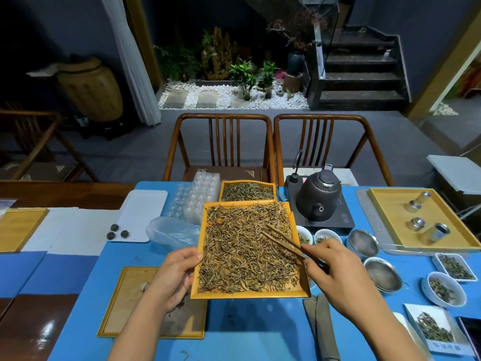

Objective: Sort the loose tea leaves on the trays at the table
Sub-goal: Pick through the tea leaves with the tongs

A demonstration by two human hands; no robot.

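Holding tray (200,259) w/ tea (247,251) above blue counter (255,329): left hand (173,276) is clenching its left rim; right hand (338,272) is gripping tongs (283,242), tips open over the leaves.

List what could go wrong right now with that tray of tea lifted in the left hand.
1. The left hand holds the heaped tray by one edge only; a tilt could spill leaves onto the blue table.
2. The tongs in the right hand could flick leaves over the low rim.
3. Small cups sit close beside the tray and might get knocked.
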